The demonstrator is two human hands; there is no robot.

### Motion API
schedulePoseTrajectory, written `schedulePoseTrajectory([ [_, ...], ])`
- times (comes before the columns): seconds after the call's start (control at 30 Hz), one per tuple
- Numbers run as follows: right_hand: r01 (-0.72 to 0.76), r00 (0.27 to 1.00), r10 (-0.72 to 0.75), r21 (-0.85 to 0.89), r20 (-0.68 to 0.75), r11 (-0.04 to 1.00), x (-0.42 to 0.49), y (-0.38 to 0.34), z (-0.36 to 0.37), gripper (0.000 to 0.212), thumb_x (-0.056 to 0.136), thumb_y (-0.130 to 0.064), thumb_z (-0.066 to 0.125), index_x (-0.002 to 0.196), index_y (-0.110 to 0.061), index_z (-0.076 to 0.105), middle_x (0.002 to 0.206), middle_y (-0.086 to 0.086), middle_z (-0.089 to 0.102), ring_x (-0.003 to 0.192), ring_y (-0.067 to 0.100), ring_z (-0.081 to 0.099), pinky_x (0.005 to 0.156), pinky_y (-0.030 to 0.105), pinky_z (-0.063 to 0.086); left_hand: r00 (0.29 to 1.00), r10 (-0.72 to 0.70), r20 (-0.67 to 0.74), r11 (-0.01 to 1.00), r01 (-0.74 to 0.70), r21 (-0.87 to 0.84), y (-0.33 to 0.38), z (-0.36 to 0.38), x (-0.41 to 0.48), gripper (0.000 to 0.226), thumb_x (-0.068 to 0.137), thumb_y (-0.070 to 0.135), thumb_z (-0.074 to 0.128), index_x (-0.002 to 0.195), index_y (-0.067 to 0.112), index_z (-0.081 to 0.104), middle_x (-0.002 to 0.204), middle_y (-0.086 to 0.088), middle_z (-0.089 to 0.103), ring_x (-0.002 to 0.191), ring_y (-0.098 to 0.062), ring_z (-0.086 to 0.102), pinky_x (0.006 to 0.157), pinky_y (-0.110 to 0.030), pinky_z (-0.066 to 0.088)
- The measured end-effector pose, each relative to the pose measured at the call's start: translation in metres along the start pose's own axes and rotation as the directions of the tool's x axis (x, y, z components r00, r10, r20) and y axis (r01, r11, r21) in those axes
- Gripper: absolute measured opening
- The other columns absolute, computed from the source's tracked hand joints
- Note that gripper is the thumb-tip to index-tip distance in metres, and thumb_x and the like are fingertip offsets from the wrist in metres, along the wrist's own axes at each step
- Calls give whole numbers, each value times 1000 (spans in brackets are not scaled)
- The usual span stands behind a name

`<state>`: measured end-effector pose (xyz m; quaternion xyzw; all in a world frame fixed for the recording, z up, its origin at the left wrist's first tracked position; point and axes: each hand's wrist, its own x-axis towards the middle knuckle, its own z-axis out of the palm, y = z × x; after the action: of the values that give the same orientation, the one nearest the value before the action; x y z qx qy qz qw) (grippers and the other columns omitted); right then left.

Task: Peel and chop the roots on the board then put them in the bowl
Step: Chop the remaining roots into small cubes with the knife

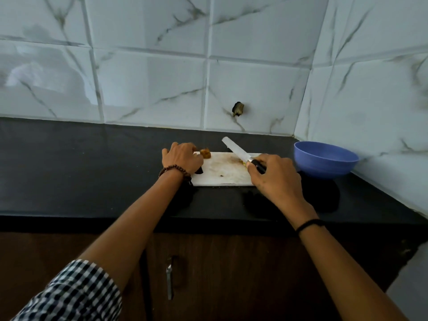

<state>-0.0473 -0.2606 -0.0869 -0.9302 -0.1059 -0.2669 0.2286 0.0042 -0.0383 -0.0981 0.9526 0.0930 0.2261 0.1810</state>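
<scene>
Showing knobbly brown-orange skin, one root [205,153] sits on one board [228,176] by the left hand [181,159], hold unclear; right hand [274,176] grips one knife [236,150]; one bowl [324,167].

Board [228,173]: white, brown-smudged. Root piece [205,153]: yellow-brown. Knife [236,150]: white blade, black handle. Bowl [324,163]: plain blue. Counter [92,172]: black. Wall tiles [150,77]: white, grey marble veining. Cabinet [231,274]: dark brown. Sleeve [69,295]: black-and-white check. Left-wrist bracelet [173,171]: brown beads. Right-wrist band [309,224]: black.
</scene>
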Motion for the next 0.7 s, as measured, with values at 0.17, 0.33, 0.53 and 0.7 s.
schedulePoseTrajectory([
  [0.17, 6, 1000, -7, 87, 5, 996, 5, 6, 10, 26, 94, -42, 59, 105, -21, 70, 85, -4, 68, 76, 13, 62, 67, 33, 55, 1000, 13, -14, 1000, -13, 3, -2, 1, 2, 27, 91, 31, 52, 111, 21, 67, 115, -1, 65, 121, -23, 45, 102, -41, 29],
  [0.33, 45, 999, -46, 129, 10, 991, 4, 13, 12, 29, 94, -38, 63, 114, -18, 70, 91, -4, 68, 72, 7, 57, 58, 12, 38, 999, 34, -25, 999, -35, -35, -1, 4, 4, 28, 93, 34, 56, 118, 23, 63, 117, 2, 65, 122, -22, 44, 102, -41, 31],
  [0.53, 61, 998, -59, 167, -18, 984, 5, 11, 16, 31, 94, -40, 62, 115, -18, 70, 94, -3, 70, 77, 7, 59, 67, 19, 47, 999, 42, -22, 999, -42, 2, -7, 5, 6, 26, 93, 33, 56, 117, 26, 64, 120, 0, 63, 123, -27, 43, 102, -43, 32],
  [0.7, 59, 998, -57, 195, -17, 979, 10, 10, 14, 32, 94, -41, 62, 113, -18, 72, 96, -2, 71, 81, 9, 62, 76, 28, 55, 969, 215, -125, 971, -226, -75, -3, 1, 8, 21, 91, 32, 63, 110, 26, 67, 109, 3, 65, 109, -21, 56, 94, -39, 41],
])
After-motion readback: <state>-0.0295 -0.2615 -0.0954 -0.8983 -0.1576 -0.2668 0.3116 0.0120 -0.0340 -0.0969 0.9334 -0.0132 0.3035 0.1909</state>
